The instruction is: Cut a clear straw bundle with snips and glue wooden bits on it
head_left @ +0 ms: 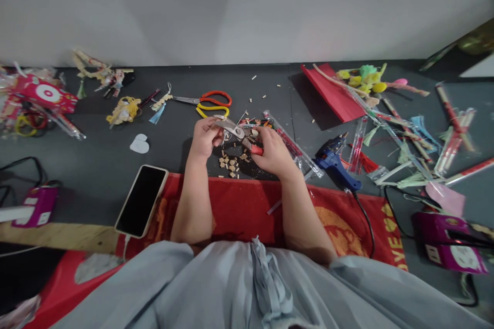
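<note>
My right hand (272, 150) is closed around a pair of hand shears (238, 132) with silver jaws and red grips. The jaws point left, toward my left hand (206, 138). Its thumb and fingers are pinched together by the jaw tips, and what they hold is too small to make out. Below the shears lie several short cut wooden bits (230, 163). Small coloured pieces and thin white strands are partly hidden behind the tool and fingers. Scissors (210, 103) with one orange and one yellow handle lie just beyond my left hand.
A blue glue gun (335, 162) lies right of my hands, its cord trailing toward me. A phone (142, 200) is at the front left. Clear tubes (295, 146), a red paper folder (335, 93), tassels and craft sticks crowd the right. A red cloth (247, 205) covers the near edge.
</note>
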The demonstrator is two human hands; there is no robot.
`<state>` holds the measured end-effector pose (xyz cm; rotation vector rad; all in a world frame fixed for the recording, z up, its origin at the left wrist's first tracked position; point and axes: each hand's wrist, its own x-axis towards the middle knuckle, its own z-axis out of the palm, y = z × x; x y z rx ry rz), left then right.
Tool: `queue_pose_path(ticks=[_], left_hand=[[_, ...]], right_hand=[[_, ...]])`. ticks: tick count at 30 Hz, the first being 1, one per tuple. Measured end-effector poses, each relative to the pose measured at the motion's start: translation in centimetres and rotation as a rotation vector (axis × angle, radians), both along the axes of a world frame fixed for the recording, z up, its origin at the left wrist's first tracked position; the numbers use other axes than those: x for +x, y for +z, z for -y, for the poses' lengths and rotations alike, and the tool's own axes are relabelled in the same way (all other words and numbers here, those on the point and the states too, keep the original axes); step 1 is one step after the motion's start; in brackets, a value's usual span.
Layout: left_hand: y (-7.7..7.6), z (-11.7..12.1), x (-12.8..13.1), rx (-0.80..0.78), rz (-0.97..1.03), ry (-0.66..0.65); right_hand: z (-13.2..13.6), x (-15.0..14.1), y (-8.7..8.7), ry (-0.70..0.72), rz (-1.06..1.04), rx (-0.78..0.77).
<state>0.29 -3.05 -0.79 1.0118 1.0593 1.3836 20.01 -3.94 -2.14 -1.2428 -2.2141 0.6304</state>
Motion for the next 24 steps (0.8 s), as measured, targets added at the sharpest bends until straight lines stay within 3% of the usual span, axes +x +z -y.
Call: queue_pose_path(ticks=[15, 20, 24], left_hand=[[0.8, 0.3, 0.3, -0.098, 0.154, -0.067], [0.4, 0.0, 0.5, -0.048, 0.132, -0.061], [-0.4, -0.5, 1.0, 0.065, 0.025, 0.039]], right_hand=[[-0.1, 0.0, 0.0, -0.008, 0.011, -0.006], [0.2, -0.2, 0.3, -0.081, 0.034, -0.017], [0.4, -0.5, 0.5, -0.141, 0.067, -0.053]])
